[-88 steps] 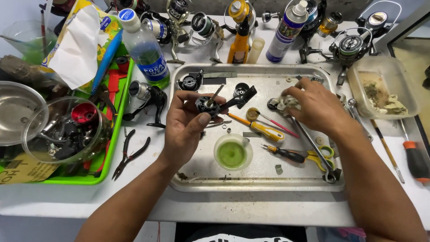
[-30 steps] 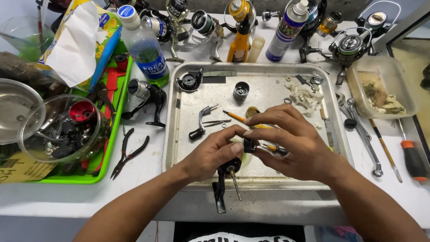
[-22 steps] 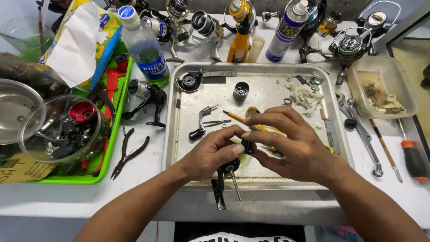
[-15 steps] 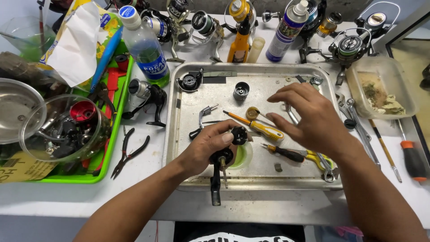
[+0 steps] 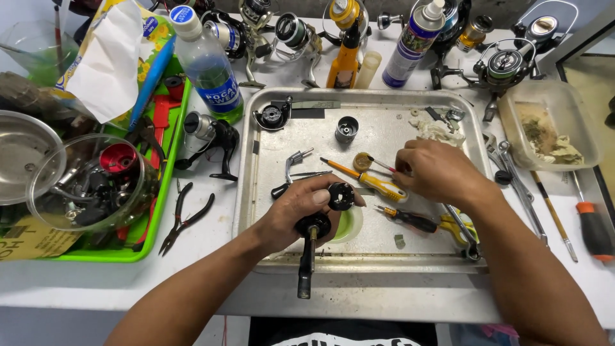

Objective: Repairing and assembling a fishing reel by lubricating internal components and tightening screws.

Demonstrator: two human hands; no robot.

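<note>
Left hand (image 5: 298, 211) grips a black reel body (image 5: 320, 218) (handle hanging down); right hand (image 5: 432, 170) pinches a small brush (image 5: 379, 164).

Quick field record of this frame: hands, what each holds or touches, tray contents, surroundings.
left hand: grips black reel body, stem toward viewer
right hand: over metal tray, fingertips at a thin tool beside yellow screwdriver
tray contents: green-filled cup, black round part, small dark-handled screwdriver
left of tray: black pliers, green tray

Dull scratched metal tray (image 5: 384, 250), glossy black reel body (image 5: 323, 214), yellow plastic screwdriver (image 5: 371, 182)
</note>
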